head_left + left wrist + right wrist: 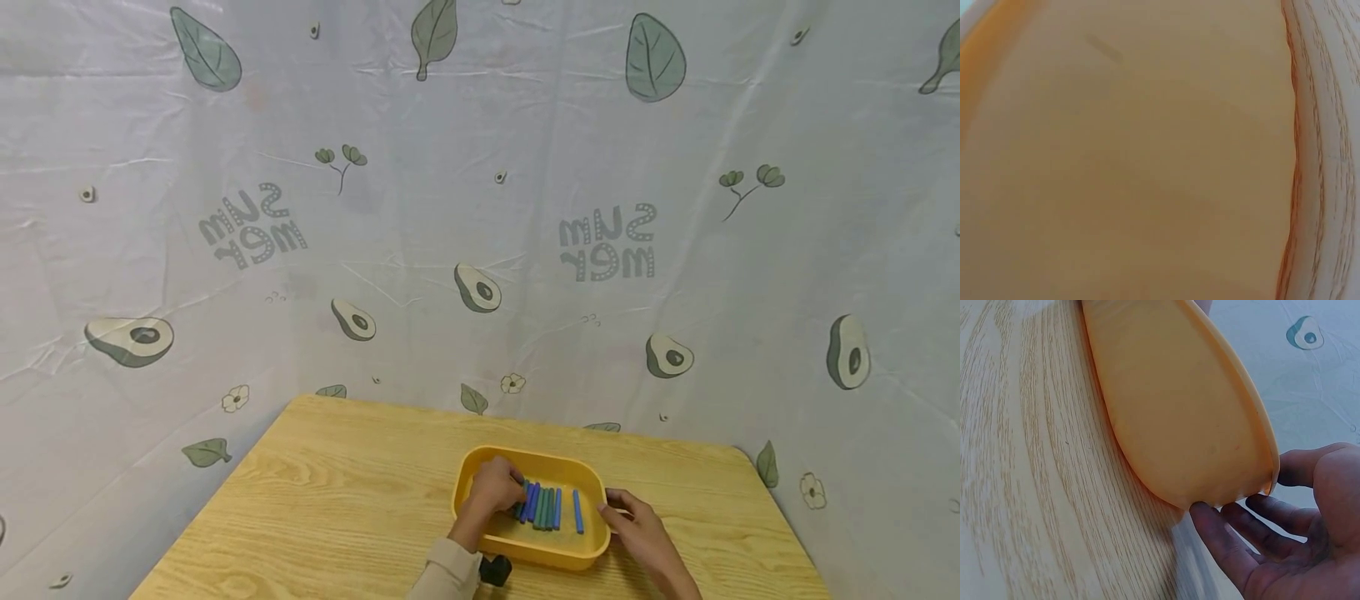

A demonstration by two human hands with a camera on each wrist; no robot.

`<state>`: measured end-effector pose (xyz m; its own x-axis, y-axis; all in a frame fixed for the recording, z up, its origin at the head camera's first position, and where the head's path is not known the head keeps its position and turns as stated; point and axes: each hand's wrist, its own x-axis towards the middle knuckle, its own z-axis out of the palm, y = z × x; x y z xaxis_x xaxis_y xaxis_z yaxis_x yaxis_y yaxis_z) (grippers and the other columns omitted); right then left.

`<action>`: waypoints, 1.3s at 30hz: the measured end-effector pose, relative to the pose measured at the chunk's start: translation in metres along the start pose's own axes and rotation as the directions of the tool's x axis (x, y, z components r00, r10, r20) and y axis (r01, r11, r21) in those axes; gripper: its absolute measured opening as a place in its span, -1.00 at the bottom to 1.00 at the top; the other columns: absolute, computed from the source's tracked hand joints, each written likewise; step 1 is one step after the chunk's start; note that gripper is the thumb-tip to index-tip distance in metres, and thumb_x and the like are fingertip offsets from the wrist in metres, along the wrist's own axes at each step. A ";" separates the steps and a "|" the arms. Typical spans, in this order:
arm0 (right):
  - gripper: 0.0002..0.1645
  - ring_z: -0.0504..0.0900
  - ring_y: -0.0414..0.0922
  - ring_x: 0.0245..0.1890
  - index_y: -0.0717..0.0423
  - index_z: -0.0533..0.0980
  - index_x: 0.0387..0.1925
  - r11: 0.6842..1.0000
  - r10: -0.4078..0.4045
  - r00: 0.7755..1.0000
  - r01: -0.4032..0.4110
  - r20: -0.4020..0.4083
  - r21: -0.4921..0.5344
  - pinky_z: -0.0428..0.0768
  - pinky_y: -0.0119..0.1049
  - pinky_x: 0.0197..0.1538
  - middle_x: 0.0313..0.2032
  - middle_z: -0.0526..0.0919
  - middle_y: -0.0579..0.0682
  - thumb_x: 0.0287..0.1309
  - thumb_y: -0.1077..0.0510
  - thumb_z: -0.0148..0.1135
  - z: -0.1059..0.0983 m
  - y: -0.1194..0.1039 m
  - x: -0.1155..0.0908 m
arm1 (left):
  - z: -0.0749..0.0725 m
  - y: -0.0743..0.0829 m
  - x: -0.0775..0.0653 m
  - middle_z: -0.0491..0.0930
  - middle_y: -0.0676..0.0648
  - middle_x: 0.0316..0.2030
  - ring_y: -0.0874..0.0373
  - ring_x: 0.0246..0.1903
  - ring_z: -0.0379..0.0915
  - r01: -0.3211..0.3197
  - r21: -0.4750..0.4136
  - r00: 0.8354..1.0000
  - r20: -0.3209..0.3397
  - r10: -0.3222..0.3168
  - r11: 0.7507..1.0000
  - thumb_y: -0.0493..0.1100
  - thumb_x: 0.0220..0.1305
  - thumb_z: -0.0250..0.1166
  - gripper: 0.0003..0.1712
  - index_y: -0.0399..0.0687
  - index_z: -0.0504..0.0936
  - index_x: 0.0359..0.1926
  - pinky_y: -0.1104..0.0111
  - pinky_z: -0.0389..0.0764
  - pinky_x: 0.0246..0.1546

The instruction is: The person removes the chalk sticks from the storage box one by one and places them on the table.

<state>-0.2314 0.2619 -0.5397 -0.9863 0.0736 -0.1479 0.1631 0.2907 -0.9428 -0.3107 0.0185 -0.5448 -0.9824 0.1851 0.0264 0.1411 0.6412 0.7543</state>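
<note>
Inside the yellow tray point(543, 553), a row of blue and green sticks point(541, 508) lies side by side, with a lone blue stick point(577, 512) apart toward the right end. The person's left hand point(495, 485) dips in over the row's left end; I can't tell whether it pinches one. The right hand point(636, 527) grips the tray's right end. Beneath sits a wood-grain table point(337, 483); behind, a pale sheet point(420, 200) printed with leaves and avocados.

I can pass along the counter's point(322, 492) left edge. Toward the right edge, the tray point(546, 556) and my right fingers point(1221, 542) block a low sweep; a curtain point(420, 225) hangs behind the far edge.
</note>
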 end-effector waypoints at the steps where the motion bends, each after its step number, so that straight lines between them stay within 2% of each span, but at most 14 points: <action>1: -0.44 0.75 0.09 0.07 0.44 0.42 0.42 1.000 -0.001 1.000 0.001 -0.002 -0.002 0.81 -0.01 0.03 0.23 0.59 0.37 0.61 0.14 0.13 0.000 0.000 0.000 | 0.000 0.000 0.000 0.77 -0.09 -0.42 0.16 -0.56 0.58 0.001 -0.008 1.000 -0.001 -0.001 1.000 -0.30 0.04 0.62 -0.86 -0.21 0.86 -0.33 0.28 0.69 -0.52; 5: -0.45 0.75 0.07 0.05 0.43 0.43 0.41 1.000 0.002 1.000 -0.002 -0.012 -0.008 0.81 -0.02 0.01 0.21 0.60 0.36 0.61 0.14 0.14 0.000 0.000 0.001 | 0.001 -0.003 0.001 0.77 -0.09 -0.41 0.16 -0.57 0.56 -0.004 -0.052 1.000 0.002 0.004 0.999 -0.28 0.05 0.62 -0.84 -0.21 0.87 -0.30 0.30 0.65 -0.55; 7: -0.45 0.75 0.06 0.05 0.44 0.44 0.40 1.000 0.000 1.000 0.000 -0.018 -0.011 0.82 -0.02 0.00 0.20 0.60 0.35 0.61 0.14 0.14 0.000 0.001 0.001 | 0.000 -0.004 0.000 0.78 -0.10 -0.39 0.16 -0.56 0.58 0.000 -0.106 1.000 0.011 0.002 0.994 -0.30 0.06 0.60 -0.83 -0.23 0.87 -0.27 0.28 0.67 -0.55; 10: -0.46 0.75 0.07 0.04 0.44 0.45 0.40 1.000 -0.004 1.000 0.004 -0.020 -0.010 0.82 -0.03 0.00 0.19 0.61 0.35 0.60 0.15 0.15 0.000 0.002 0.001 | -0.003 -0.004 -0.001 0.78 -0.12 -0.38 0.14 -0.55 0.59 0.017 -0.208 0.999 0.035 -0.010 0.978 -0.34 0.07 0.55 -0.79 -0.28 0.86 -0.21 0.26 0.68 -0.55; 13: -0.46 0.76 0.06 0.03 0.44 0.45 0.40 1.000 -0.005 1.000 0.004 -0.017 -0.006 0.82 -0.02 0.00 0.19 0.62 0.34 0.60 0.14 0.15 0.000 0.002 0.001 | -0.005 -0.004 -0.003 0.75 -0.09 -0.38 0.15 -0.56 0.54 0.041 -0.277 0.998 0.053 -0.028 0.960 -0.35 0.08 0.52 -0.77 -0.30 0.84 -0.18 0.31 0.61 -0.58; 18: -0.46 0.76 0.04 0.01 0.44 0.44 0.40 1.000 0.002 1.000 -0.002 -0.005 0.002 0.82 -0.02 0.00 0.18 0.61 0.34 0.61 0.15 0.13 -0.001 0.003 0.002 | -0.007 -0.003 -0.005 0.72 -0.06 -0.36 0.17 -0.56 0.43 0.054 -0.304 0.997 0.064 -0.036 0.951 -0.35 0.13 0.51 -0.78 -0.29 0.83 -0.15 0.35 0.50 -0.61; 22: -0.46 0.76 0.05 0.01 0.45 0.44 0.40 1.000 0.005 1.000 -0.005 -0.001 0.001 0.82 -0.02 0.00 0.18 0.62 0.34 0.61 0.15 0.12 -0.002 0.002 0.002 | -0.013 -0.001 -0.009 0.74 -0.09 -0.33 0.16 -0.52 0.50 0.040 -0.332 0.997 0.070 -0.018 0.942 -0.35 0.15 0.51 -0.77 -0.29 0.83 -0.13 0.25 0.65 -0.55; 25: -0.46 0.76 0.05 0.02 0.44 0.44 0.40 1.000 0.004 1.000 -0.004 -0.008 -0.012 0.82 -0.03 -0.01 0.18 0.62 0.33 0.61 0.14 0.13 -0.002 0.002 0.003 | -0.021 0.000 -0.012 0.76 -0.12 -0.32 0.15 -0.48 0.59 0.053 -0.404 0.995 0.102 -0.012 0.913 -0.36 0.19 0.47 -0.75 -0.31 0.81 -0.08 0.21 0.73 -0.46; 29: -0.45 0.76 0.06 0.03 0.43 0.45 0.40 1.000 -0.001 1.000 0.001 -0.018 -0.023 0.81 -0.03 0.00 0.18 0.63 0.33 0.60 0.14 0.15 -0.001 0.004 0.003 | -0.033 0.001 -0.016 0.76 -0.15 -0.29 0.15 -0.45 0.61 0.088 -0.533 0.987 0.161 -0.001 0.842 -0.35 0.28 0.40 -0.69 -0.37 0.77 0.03 0.26 0.75 -0.38; 32: -0.46 0.76 0.06 0.03 0.42 0.45 0.41 1.000 -0.007 1.000 0.007 -0.022 -0.025 0.81 -0.03 0.00 0.18 0.63 0.32 0.60 0.14 0.15 -0.001 0.006 0.004 | -0.043 -0.001 -0.017 0.73 -0.16 -0.24 0.16 -0.43 0.61 0.107 -0.590 0.980 0.197 0.015 0.800 -0.32 0.35 0.38 -0.64 -0.40 0.74 0.12 0.28 0.77 -0.34; 35: -0.46 0.76 0.07 0.04 0.42 0.45 0.41 1.000 -0.012 1.000 0.011 -0.021 -0.029 0.81 -0.03 0.00 0.18 0.63 0.32 0.60 0.14 0.14 -0.001 0.005 0.003 | -0.052 -0.004 -0.017 0.73 -0.16 -0.18 0.17 -0.38 0.64 0.135 -0.625 0.973 0.232 0.017 0.769 -0.30 0.40 0.36 -0.62 -0.38 0.72 0.18 0.33 0.77 -0.31; 39: -0.45 0.76 0.07 0.04 0.42 0.44 0.41 0.999 -0.009 1.000 0.008 -0.017 -0.038 0.81 -0.04 0.01 0.19 0.63 0.33 0.61 0.14 0.14 -0.001 0.004 0.004 | -0.063 -0.009 -0.019 0.74 -0.13 -0.15 0.19 -0.35 0.67 0.166 -0.650 0.963 0.268 0.019 0.741 -0.27 0.43 0.36 -0.59 -0.36 0.71 0.23 0.40 0.74 -0.32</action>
<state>-0.2345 0.2645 -0.5437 -0.9871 0.0871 -0.1346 0.1559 0.3269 -0.9321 -0.3010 -0.0377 -0.5112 -0.9107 0.3901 -0.1357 -0.1383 0.0218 0.9902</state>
